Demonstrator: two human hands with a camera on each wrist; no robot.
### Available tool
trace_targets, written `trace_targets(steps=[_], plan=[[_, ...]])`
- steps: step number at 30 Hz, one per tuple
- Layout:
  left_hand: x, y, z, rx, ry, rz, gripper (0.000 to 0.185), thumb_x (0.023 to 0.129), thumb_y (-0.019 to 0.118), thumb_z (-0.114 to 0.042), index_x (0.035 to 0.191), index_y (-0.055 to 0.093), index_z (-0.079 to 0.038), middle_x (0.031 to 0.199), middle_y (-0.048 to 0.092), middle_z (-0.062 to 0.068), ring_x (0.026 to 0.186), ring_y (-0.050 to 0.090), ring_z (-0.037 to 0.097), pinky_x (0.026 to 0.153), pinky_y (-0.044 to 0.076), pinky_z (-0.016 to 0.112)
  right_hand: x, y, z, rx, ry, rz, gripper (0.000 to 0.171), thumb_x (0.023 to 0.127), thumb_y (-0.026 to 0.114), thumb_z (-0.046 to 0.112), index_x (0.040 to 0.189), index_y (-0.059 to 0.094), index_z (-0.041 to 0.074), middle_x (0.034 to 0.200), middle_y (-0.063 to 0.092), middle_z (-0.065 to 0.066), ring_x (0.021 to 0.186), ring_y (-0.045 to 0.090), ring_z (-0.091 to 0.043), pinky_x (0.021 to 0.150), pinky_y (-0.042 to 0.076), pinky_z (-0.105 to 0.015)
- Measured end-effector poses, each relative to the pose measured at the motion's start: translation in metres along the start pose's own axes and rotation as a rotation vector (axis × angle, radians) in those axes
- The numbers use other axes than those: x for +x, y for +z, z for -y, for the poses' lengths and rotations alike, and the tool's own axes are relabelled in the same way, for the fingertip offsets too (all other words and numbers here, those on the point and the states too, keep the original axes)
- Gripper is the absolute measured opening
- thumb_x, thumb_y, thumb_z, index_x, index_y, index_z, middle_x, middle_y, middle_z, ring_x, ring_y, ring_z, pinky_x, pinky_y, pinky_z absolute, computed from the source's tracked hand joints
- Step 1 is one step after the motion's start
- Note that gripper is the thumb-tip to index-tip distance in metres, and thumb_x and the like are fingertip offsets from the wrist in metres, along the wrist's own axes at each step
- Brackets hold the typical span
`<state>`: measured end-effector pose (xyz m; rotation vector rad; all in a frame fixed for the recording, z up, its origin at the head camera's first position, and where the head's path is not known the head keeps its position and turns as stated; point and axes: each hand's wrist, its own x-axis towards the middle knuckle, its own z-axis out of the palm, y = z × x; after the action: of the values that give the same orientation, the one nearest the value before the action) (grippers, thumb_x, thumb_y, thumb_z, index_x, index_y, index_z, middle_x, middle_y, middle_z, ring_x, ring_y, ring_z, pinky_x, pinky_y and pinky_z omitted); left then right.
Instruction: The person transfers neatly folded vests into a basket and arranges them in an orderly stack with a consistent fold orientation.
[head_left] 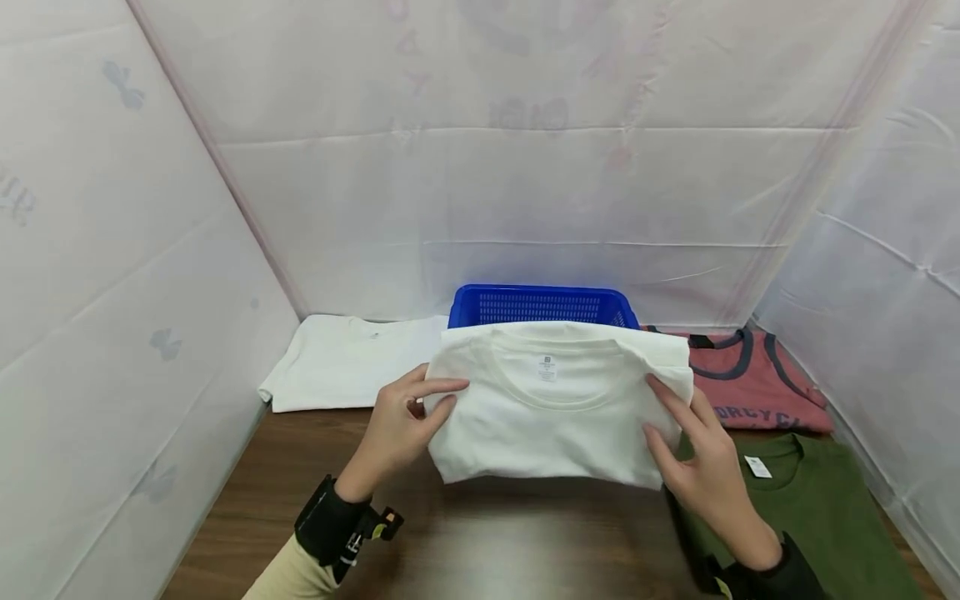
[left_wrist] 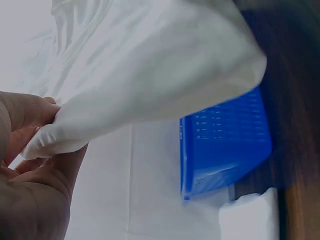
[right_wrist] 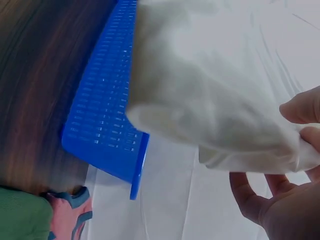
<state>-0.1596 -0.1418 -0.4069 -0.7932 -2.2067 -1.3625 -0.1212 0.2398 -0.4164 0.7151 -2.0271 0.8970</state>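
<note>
A folded white T-shirt [head_left: 555,433] with its round neckline and printed label facing up is held off the table between both hands. The left hand [head_left: 405,421] pinches its left edge with thumb and fingers; in the left wrist view the cloth [left_wrist: 150,75] is bunched in that grip. On the opposite edge the right hand [head_left: 697,458] grips the shirt, thumb on one face and fingers behind, as the right wrist view shows on the cloth [right_wrist: 200,95]. Behind the shirt stands a blue basket [head_left: 543,292], its lower front hidden by the cloth.
Another folded white shirt [head_left: 352,367] lies at the back left. A red shirt with blue trim [head_left: 765,387] lies at the back right, a dark green shirt [head_left: 825,508] nearer on the right. White sheeting [head_left: 480,183] walls the brown wooden table [head_left: 510,542].
</note>
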Motion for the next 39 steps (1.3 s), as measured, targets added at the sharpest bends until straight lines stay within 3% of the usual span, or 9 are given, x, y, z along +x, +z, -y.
trace_targets(steps=[4,8,14,17,21,25,31,34,39], plan=[[0.008,-0.001,-0.003,0.010,-0.011,-0.020,0.028,0.091,0.072,0.005,0.113,0.080,-0.009,0.109,0.071,0.008,0.047,0.032,-0.001,0.040,0.031,0.018,0.007,0.002,-0.003,-0.003,-0.013,-0.004,0.062,0.103,0.059,0.044,0.139,0.060,-0.006,0.140,0.053,-0.030,0.127,0.050,-0.012,0.099,0.036,-0.012],[0.014,-0.002,-0.004,0.018,-0.021,-0.029,0.031,0.093,0.071,0.003,0.118,0.079,-0.013,0.110,0.070,0.006,0.052,0.039,0.006,0.042,0.035,0.018,0.015,0.003,-0.008,0.005,-0.037,0.007,0.062,0.104,0.058,0.043,0.141,0.057,-0.007,0.142,0.051,-0.031,0.127,0.050,-0.013,0.098,0.037,-0.012],[0.026,-0.003,0.003,0.052,0.006,-0.017,0.040,0.090,0.075,0.001,0.126,0.074,-0.016,0.122,0.067,0.004,0.077,0.057,0.013,0.055,0.051,0.023,0.028,0.005,-0.019,-0.022,-0.044,0.023,0.061,0.104,0.056,0.043,0.144,0.056,-0.003,0.136,0.054,-0.029,0.093,0.054,-0.017,0.066,0.042,-0.020],[0.033,-0.003,0.006,0.103,0.033,-0.016,0.045,0.087,0.076,0.002,0.129,0.073,-0.014,0.125,0.066,0.006,0.080,0.058,0.013,0.058,0.052,0.025,0.036,0.007,-0.023,-0.041,-0.033,0.044,0.055,0.098,0.068,0.022,0.146,0.055,-0.001,0.139,0.052,-0.029,0.085,0.050,-0.020,0.056,0.039,-0.024],[0.041,-0.003,0.008,0.141,0.031,-0.014,0.047,0.087,0.075,0.003,0.131,0.071,-0.014,0.130,0.064,0.008,0.081,0.056,0.014,0.059,0.051,0.025,0.047,0.009,-0.028,-0.086,-0.020,0.073,0.075,0.079,0.075,-0.009,0.150,0.052,0.002,0.143,0.050,-0.028,0.073,0.046,-0.016,0.056,0.036,-0.022],[0.051,0.000,0.012,0.152,0.001,-0.012,0.047,0.090,0.073,0.005,0.133,0.070,-0.015,0.134,0.062,0.007,0.080,0.054,0.015,0.061,0.050,0.023,0.058,0.012,-0.034,-0.122,-0.027,0.080,0.079,0.079,0.074,-0.015,0.152,0.049,0.003,0.139,0.051,-0.027,0.059,0.036,-0.006,0.053,0.034,-0.020],[0.066,0.006,0.020,0.177,0.021,-0.027,0.046,0.090,0.070,0.008,0.132,0.071,-0.012,0.136,0.062,0.011,0.067,0.049,0.013,0.056,0.043,0.023,0.065,0.016,-0.045,-0.159,-0.017,0.094,0.079,0.082,0.071,-0.017,0.154,0.046,0.003,0.136,0.051,-0.029,0.065,0.034,-0.010,0.057,0.028,-0.021],[0.073,0.008,0.025,0.190,0.036,-0.050,0.045,0.089,0.070,0.008,0.130,0.072,-0.011,0.132,0.064,0.011,0.059,0.046,0.012,0.053,0.041,0.023,0.069,0.021,-0.050,-0.176,0.011,0.119,0.077,0.086,0.068,-0.016,0.156,0.044,0.004,0.138,0.048,-0.029,0.067,0.033,-0.015,0.058,0.027,-0.023],[0.085,0.010,0.034,0.196,0.053,-0.086,0.042,0.090,0.069,0.008,0.128,0.074,-0.010,0.095,0.063,0.011,0.052,0.039,0.011,0.049,0.035,0.026,0.080,0.029,-0.058,-0.188,0.048,0.140,0.075,0.089,0.064,-0.016,0.158,0.040,0.005,0.151,0.041,-0.027,0.067,0.040,-0.020,0.058,0.030,-0.029]])
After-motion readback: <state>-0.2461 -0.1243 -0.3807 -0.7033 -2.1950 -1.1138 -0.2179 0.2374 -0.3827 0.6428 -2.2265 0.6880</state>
